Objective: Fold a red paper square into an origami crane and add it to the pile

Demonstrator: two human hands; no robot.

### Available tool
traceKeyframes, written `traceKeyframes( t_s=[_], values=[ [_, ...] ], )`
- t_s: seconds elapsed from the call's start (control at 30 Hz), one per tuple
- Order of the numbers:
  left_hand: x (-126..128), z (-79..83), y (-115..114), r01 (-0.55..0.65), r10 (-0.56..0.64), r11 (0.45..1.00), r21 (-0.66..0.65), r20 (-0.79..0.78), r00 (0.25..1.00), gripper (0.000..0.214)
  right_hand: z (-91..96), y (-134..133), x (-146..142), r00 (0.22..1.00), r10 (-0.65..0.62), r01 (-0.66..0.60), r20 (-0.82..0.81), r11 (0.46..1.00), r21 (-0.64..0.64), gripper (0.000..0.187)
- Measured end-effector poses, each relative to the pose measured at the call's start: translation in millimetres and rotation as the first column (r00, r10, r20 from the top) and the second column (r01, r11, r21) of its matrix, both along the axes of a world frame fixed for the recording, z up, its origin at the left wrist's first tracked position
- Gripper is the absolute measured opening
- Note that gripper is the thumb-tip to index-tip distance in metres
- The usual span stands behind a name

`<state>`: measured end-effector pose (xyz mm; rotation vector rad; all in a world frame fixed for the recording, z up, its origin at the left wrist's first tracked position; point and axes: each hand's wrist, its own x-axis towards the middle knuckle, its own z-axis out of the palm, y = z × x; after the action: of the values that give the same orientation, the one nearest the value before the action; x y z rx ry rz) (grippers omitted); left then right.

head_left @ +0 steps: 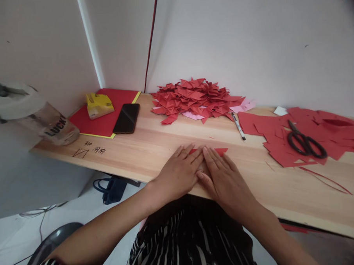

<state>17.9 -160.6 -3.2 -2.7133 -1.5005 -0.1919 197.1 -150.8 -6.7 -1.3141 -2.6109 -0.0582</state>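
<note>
Now, both your hands meet at the near side of the wooden surface point(148, 153), in front of your body. Your left hand point(180, 168) lies flat with the palm down, and its fingers are extended and slightly spread. Your right hand point(222, 177) is also flat; its fingers are rather straight and point away from you, while its thumb reaches toward the left hand. The fingertips of the two hands come together over a small piece of red paper point(222, 151), which lies on the surface under them. Only its far edge and its right corner are visible, so I cannot tell its full shape.

Beyond your hands, near the wall, there is a large heap of folded red paper pieces point(193, 96), with some pink paper point(193, 115) among them. A marker pen point(238, 126) lies between this heap and the flat red sheets point(338, 135) at your right. On these sheets rest scissors with black handles point(306, 145), and thin red strips point(328, 177) lie just nearer to you.

At your left, a smartphone point(127, 118) lies partly over a red folder point(82, 120), which also carries a yellow packet point(99, 106). Beside it stands a transparent bottle point(55, 124) marked "LUCKY".
</note>
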Motion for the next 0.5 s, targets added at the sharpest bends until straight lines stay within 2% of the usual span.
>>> traceKeyframes(
  t_s=[0.1, 0.33, 0.5],
  values=[
    [1, -0.4, 1, -0.004, 0.004, 1.0, -0.006, -0.003, 1.0, 0.055, -1.9, -1, 1, 1.0, -0.012, 0.012, 0.009, 1.0, -0.017, 0.068],
    [1, 2.0, 1, -0.013, 0.014, 1.0, -0.018, 0.033, 0.999, 0.052, -4.9, 5, 29, 0.996, -0.08, 0.078, 0.03, 0.995, 0.063, 0.062],
    [1, 2.2, 1, -0.02, 0.021, 1.0, -0.022, 0.041, 0.999, 0.053, 1.0, 4, 18, 0.996, -0.081, 0.079, 0.029, 0.994, 0.073, 0.06]
  ],
)
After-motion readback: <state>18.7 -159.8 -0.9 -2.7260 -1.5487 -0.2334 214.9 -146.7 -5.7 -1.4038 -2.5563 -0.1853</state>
